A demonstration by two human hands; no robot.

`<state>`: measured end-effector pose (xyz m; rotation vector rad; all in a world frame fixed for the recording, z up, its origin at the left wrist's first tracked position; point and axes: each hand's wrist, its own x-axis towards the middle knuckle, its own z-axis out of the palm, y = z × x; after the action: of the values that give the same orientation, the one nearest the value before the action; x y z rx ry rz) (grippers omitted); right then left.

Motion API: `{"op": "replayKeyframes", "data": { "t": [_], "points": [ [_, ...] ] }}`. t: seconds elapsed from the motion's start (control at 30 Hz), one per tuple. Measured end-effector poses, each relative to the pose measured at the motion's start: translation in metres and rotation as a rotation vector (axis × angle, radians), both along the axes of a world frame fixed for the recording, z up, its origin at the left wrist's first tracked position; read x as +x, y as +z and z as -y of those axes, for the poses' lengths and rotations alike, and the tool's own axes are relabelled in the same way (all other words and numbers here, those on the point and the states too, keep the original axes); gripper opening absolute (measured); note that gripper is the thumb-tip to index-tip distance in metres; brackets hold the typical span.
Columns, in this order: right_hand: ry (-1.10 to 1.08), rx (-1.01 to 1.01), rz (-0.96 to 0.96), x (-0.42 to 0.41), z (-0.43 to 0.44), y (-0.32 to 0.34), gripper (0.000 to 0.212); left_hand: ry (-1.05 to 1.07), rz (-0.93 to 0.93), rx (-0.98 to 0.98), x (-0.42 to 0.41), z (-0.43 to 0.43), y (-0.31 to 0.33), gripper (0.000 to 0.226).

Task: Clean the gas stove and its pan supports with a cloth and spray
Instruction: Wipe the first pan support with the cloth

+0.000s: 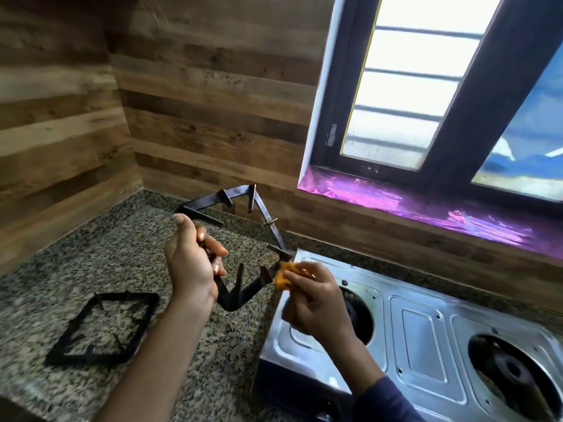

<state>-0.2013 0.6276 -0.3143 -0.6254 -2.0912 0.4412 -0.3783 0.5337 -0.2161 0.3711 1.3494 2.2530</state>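
My left hand [190, 260] grips one side of a black square pan support [243, 205], holding it tilted in the air above the counter. My right hand [316, 296] pinches a small orange cloth [283, 277] against the support's right-hand corner. A second black pan support [100, 327] lies flat on the granite counter at the left. The steel gas stove [423, 333] sits at the lower right with its two burner openings bare. No spray bottle is in view.
The speckled granite counter [128, 248] runs into a corner of wood-panelled walls [198, 102]. A dark-framed window [426, 86] with a purple sill [411, 202] is behind the stove.
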Motion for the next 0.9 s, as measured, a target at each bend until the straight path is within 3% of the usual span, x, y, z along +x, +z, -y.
{"op": "replayKeyframes", "data": {
  "t": [0.1,0.2,0.33,0.47,0.67,0.83,0.9],
  "points": [
    [-0.157,-0.087,-0.086,0.012,-0.004,-0.008,0.033,0.009,0.019,-0.008,-0.005,0.003,-0.002,0.053],
    [-0.042,-0.007,-0.154,0.012,0.005,0.01,0.04,-0.028,0.036,-0.023,-0.002,0.002,-0.004,0.053],
    [0.065,0.049,-0.04,0.01,0.009,0.013,0.034,-0.117,0.008,-0.026,0.015,-0.004,-0.005,0.052],
    [-0.144,-0.003,-0.04,0.035,0.005,-0.007,0.033,-0.162,-0.089,-0.042,0.028,-0.007,-0.008,0.052],
    [-0.369,-0.031,-0.248,0.066,0.018,0.025,0.035,-0.301,0.054,-0.039,0.036,-0.017,-0.016,0.052],
    [-0.201,-0.107,-0.101,0.088,0.007,0.043,0.034,-0.452,0.002,-0.03,0.066,-0.029,-0.016,0.051],
    [-0.265,-0.206,-0.012,0.104,-0.002,0.035,0.037,-0.489,-0.08,-0.034,0.082,-0.033,-0.016,0.051]
  ]
}}
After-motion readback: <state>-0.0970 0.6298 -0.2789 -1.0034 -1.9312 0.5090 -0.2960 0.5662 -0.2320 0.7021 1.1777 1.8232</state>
